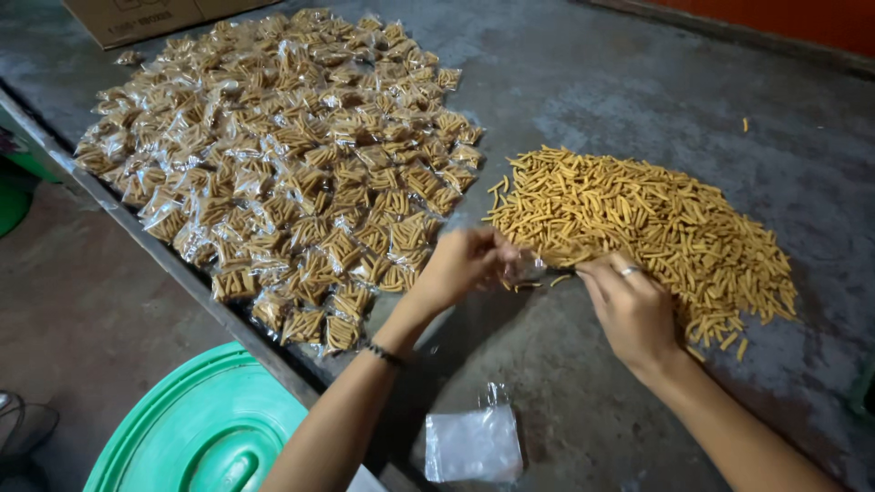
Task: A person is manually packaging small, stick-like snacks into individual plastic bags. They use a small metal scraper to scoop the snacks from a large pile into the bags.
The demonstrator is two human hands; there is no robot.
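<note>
A: Nearest us we see a round green plastic lid below the table edge, and on the grey concrete tabletop a flat stack of empty clear plastic bags.

B: Above that, our left hand, with a dark bracelet at the wrist, pinches a small clear plastic bag between its fingertips, just at the near edge of the loose snacks.

A: Our right hand, a ring on one finger, has its fingers curled over the near edge of the loose heap of yellow stick snacks, touching them beside the bag's mouth. We cannot tell whether it grips any.

B: Farther left lies a wide spread of filled clear snack packets, and behind it a brown cardboard box.
</note>
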